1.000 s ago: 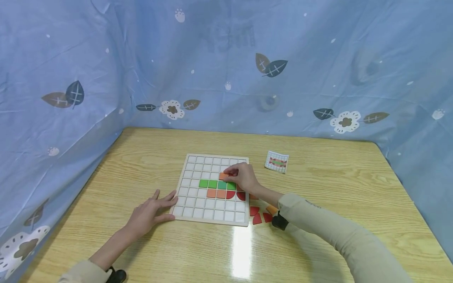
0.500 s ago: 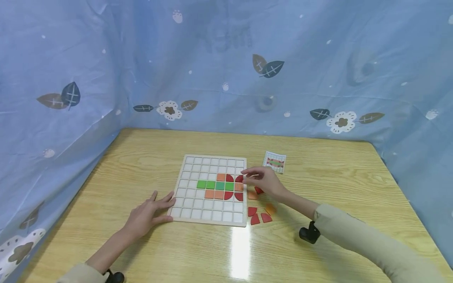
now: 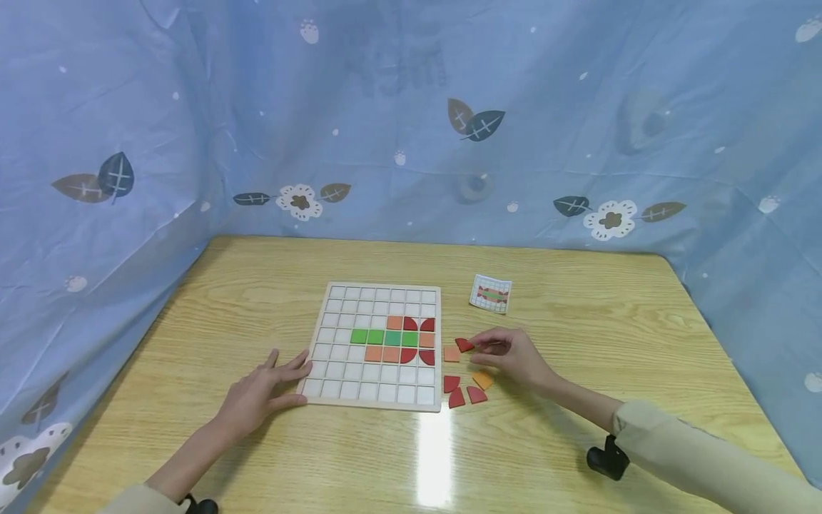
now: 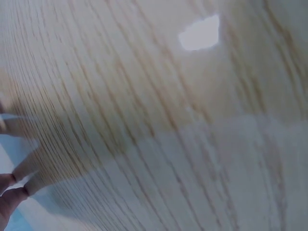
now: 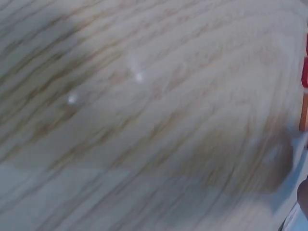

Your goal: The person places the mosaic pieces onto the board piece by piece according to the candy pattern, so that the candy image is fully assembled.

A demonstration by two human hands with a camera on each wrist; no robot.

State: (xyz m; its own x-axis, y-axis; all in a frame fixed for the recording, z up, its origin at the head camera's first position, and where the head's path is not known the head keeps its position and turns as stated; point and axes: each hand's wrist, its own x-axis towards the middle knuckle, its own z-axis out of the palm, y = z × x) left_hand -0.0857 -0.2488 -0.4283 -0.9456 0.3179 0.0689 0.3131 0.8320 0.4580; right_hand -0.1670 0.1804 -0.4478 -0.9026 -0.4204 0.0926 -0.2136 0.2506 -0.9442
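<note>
Reaching in from the lower right of the frame with the right hand (image 3: 512, 355), thumb and index finger parted and curved, index tip at or just beside the right corner of a dark red quarter-circle tile (image 3: 462, 345); no pinch visible, nothing lifted, exact contact too small to tell. Lying flat on the wooden surface (image 3: 270, 285), right of centre in the frame, just off the right edge of the gridded board (image 3: 369, 390) and close by a salmon square tile (image 3: 452, 355). At lower left, resting the left hand (image 3: 260, 391) with spread, loose fingers against the board's left edge, clasping nothing. Below the salmon square, scattered near one another: an orange tile (image 3: 482, 379) turned cornerwise and three red quarter-circles (image 3: 457, 397). Inside the board, already seated: a row of green tiles (image 3: 375, 336), with salmon squares and red quarter-circles about it. Above, at upper right of the board and apart from it, a small printed pattern card (image 3: 491, 294). Likely light, stiff and thin, probably smooth enough to skate on the glossy wood; hardly fragile. Best taken by the edges, across curved rim and opposite corner, avoiding a press on the flat face; perhaps tipped up first with a nail.
</note>
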